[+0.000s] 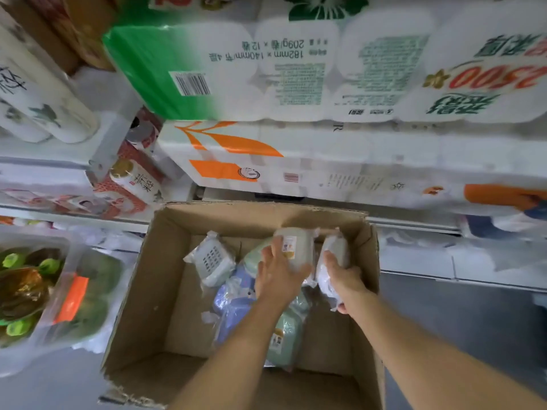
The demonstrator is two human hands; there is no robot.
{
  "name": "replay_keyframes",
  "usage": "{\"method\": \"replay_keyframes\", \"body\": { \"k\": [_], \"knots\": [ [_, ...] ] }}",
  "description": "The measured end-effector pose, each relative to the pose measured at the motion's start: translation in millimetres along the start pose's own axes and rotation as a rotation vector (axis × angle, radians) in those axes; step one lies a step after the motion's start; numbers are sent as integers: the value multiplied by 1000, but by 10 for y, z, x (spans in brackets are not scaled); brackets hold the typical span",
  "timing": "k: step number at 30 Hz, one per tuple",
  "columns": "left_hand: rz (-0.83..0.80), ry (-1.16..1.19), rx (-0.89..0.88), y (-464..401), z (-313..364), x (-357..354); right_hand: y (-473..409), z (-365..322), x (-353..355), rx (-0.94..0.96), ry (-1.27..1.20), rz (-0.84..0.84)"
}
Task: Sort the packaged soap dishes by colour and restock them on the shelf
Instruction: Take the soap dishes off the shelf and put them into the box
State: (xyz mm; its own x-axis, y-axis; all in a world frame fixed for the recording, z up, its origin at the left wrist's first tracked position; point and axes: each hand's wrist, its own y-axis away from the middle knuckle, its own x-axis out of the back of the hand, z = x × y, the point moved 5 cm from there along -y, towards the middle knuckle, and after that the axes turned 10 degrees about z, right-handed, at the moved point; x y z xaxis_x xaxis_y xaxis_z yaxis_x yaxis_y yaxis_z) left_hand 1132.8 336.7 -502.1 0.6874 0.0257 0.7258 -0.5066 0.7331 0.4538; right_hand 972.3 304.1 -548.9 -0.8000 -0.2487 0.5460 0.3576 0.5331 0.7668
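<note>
An open cardboard box [165,294] on the floor holds several soap dishes in clear plastic wrap. My left hand [278,273] grips a pale beige dish [296,247] with a small label, near the box's far wall. My right hand [346,281] holds a grey-white wrapped dish [333,255] just to its right. A white slotted dish [214,260] lies at the far left of the box. A lilac-blue dish [233,303] and a mint-green dish [282,335] lie under my left forearm.
Large packs of toilet paper [296,161] are stacked on the low shelf behind the box. A bag of green-capped bottles [35,288] stands on the floor to the left. Grey floor [461,321] lies to the right of the box.
</note>
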Motion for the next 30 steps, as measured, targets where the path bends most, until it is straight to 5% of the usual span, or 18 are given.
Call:
{"method": "replay_keyframes", "body": {
  "k": [9,18,23,30],
  "knots": [
    [-152,-165,-166,34,70,-379,72,97,142,82,-11,-175],
    [93,-273,-387,1143,890,15,959,187,1512,548,-49,-221],
    [279,-259,-614,2221,1714,114,1425,572,2946,888,75,28],
    [447,-46,-980,4016,3323,-428,1803,1591,5181,1109,154,550]
  ]
}}
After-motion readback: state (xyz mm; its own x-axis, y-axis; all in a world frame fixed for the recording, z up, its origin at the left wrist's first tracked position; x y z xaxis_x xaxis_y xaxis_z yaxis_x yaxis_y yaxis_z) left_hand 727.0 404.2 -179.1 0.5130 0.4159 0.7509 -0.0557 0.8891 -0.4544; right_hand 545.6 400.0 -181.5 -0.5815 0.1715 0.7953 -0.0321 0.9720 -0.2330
